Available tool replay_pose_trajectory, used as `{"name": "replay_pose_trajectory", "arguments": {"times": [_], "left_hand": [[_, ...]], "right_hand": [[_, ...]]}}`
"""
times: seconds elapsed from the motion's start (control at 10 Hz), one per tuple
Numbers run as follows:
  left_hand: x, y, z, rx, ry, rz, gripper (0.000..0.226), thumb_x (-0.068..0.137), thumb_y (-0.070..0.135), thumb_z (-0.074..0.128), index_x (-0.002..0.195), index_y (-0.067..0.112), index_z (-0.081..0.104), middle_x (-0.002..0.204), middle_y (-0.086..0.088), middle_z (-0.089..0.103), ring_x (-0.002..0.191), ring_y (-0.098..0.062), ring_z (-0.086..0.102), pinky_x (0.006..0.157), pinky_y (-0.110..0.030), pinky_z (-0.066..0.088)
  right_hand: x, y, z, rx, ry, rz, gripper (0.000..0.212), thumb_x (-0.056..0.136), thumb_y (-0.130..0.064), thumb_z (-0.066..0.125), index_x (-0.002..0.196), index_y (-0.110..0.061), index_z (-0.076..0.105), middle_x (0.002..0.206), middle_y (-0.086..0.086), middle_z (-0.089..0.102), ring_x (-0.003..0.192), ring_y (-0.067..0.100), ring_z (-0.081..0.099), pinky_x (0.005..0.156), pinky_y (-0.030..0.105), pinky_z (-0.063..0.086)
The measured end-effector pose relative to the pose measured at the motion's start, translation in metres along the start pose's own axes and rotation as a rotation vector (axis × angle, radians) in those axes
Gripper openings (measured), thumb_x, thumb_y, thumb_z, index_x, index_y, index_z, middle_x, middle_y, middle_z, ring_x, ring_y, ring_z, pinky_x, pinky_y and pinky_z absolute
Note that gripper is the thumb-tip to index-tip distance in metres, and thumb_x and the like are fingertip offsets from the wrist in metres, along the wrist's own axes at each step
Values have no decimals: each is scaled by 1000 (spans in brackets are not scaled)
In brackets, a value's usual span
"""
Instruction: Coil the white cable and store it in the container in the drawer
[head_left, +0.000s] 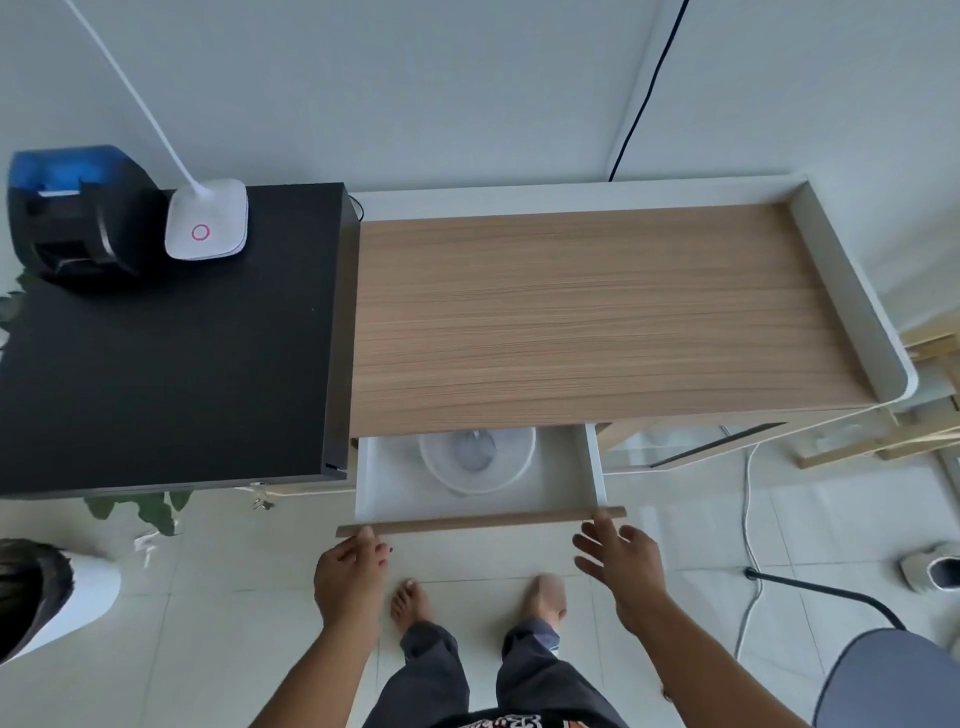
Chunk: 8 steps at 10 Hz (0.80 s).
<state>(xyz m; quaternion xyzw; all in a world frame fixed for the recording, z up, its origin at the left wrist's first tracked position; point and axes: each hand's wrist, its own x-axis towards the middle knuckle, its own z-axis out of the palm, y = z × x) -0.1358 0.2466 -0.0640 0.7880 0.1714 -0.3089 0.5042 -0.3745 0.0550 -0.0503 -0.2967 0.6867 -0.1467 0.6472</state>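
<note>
The white drawer (594, 467) under the wooden desk stands partly pulled out. A round clear container (477, 458) sits inside it, half under the desk edge, with something pale inside that I cannot make out. My left hand (349, 571) touches the left end of the drawer's wooden front (478, 521), fingers curled against it. At the right end, my right hand (618, 558) has its fingers spread and a fingertip on the front. A white cable (747, 519) trails on the floor to the right.
The wooden desk top (597, 312) has a raised white rim. A black cabinet (171, 364) to the left carries a white lamp base (206, 226) and a black and blue device (78, 218). A grey chair (883, 680) stands at lower right, a shoe (932, 566) beyond it.
</note>
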Motion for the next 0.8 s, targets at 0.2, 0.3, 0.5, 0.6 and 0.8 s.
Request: {"name": "replay_pose_trajectory", "arguments": {"times": [0.2, 0.3, 0.5, 0.6, 0.8], "left_hand": [[7, 36, 53, 5, -137, 25, 11, 103, 14, 55, 98, 15, 65, 107, -6, 73, 96, -21, 75, 81, -32, 59], [14, 48, 66, 40, -140, 44, 10, 99, 9, 59, 105, 15, 64, 111, -5, 72, 98, -22, 74, 82, -31, 59], [28, 65, 76, 77, -184, 50, 22, 93, 3, 66, 111, 14, 63, 115, -6, 73, 100, -21, 71, 92, -35, 57], [37, 72, 79, 82, -209, 68, 33, 93, 1, 63, 126, 7, 62, 124, -6, 71, 106, -20, 68, 96, -36, 55], [32, 87, 81, 267, -278, 137, 37, 98, 8, 54, 135, 10, 59, 133, -2, 64, 116, -18, 58, 106, -38, 46]], "right_hand": [[18, -47, 45, 219, 42, 27, 29, 107, -19, 55, 109, 7, 66, 104, 22, 75, 83, 27, 78, 62, 36, 65], [24, -60, 56, 233, 64, 52, 22, 107, -17, 54, 101, -1, 67, 104, 20, 76, 80, 23, 78, 64, 37, 66], [31, -79, 66, 266, 29, 61, 21, 103, -8, 57, 117, 4, 67, 108, 17, 75, 95, 23, 75, 68, 37, 62], [28, -91, 70, 279, -17, 70, 23, 103, -10, 58, 119, 2, 67, 113, 17, 73, 94, 21, 75, 63, 34, 61], [19, -110, 74, 94, -52, 42, 19, 97, -16, 58, 104, -2, 70, 105, 13, 76, 89, 22, 76, 65, 35, 60]]}}
